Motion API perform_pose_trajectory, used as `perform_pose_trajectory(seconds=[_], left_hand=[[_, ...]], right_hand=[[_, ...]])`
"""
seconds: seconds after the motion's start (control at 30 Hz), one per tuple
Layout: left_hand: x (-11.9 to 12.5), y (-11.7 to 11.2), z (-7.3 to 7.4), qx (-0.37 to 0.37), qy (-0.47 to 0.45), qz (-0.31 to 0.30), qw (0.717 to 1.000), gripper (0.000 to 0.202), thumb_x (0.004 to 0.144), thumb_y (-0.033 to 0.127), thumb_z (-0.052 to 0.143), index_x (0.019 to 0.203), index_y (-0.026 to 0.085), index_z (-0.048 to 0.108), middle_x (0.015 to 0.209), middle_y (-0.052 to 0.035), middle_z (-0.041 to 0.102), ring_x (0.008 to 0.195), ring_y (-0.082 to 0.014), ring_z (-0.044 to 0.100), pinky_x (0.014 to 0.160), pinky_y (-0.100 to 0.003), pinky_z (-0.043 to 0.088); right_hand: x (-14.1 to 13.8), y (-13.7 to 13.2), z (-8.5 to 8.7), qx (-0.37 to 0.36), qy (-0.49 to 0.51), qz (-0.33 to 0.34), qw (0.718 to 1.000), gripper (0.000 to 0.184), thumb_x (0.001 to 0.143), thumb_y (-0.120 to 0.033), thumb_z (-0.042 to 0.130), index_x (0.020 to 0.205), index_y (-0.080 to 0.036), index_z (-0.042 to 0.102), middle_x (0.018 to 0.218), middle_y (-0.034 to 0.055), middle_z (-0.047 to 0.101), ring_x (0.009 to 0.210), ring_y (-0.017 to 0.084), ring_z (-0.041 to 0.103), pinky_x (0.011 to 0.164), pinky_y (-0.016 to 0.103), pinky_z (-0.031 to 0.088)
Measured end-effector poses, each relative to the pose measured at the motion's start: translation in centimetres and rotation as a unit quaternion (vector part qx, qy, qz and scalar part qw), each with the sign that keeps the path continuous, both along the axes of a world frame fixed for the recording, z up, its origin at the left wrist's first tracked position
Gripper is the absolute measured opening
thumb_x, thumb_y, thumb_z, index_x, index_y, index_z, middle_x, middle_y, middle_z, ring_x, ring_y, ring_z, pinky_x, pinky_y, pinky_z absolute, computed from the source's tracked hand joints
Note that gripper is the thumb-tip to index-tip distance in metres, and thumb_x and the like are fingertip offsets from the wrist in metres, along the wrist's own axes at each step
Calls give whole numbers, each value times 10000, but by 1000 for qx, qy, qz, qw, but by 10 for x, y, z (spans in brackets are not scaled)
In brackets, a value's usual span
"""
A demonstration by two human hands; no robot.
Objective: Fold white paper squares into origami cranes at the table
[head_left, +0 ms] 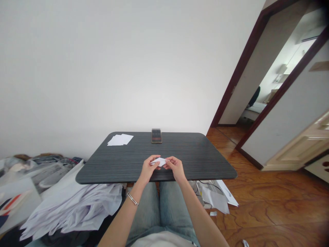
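A small folded piece of white paper [159, 162] is pinched between my left hand [149, 168] and my right hand [176, 168], just above the near edge of the dark wood-grain table [180, 151]. The fingertips of both hands grip its opposite ends. Farther back on the tabletop lie a few loose white paper sheets [120, 139]. A smartphone [156, 136] stands near the far edge, tilted slightly back on a small stand or base.
A silver bangle [132, 199] circles my left wrist. A large heap of white paper [72, 209] and clothing [43, 171] lies left of the table. Loose papers and cables [213, 195] sit under its right side, above a wooden floor [267, 202]. A doorway [269, 75] stands at right.
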State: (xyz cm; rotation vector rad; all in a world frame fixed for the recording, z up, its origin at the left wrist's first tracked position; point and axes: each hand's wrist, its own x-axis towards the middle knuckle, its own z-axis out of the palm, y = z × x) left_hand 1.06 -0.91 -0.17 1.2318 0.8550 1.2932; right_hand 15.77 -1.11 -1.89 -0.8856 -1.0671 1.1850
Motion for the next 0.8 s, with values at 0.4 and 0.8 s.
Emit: perform_pose_trajectory(seconds=[0.4,0.8], left_hand=[[-1,2,-4,-17,7,-10,1000,262,654,373,689,635,126,603,623,-4,615,575,-132,571,551,-263,516],[-3,4,-6,11,21,48,999,237,637,288,714,799,138,627,624,3,634,587,-122,581,573,-216,448]], right_hand=[[1,0,-1,4,-1,13,1000,237,642,-349,720,739,-158,617,552,-9,643,470,122,591,462,229,478],[0,-3,5,14,-16,6,1000,244,628,-333,724,777,-174,615,583,-15,648,485,126,597,484,239,482]])
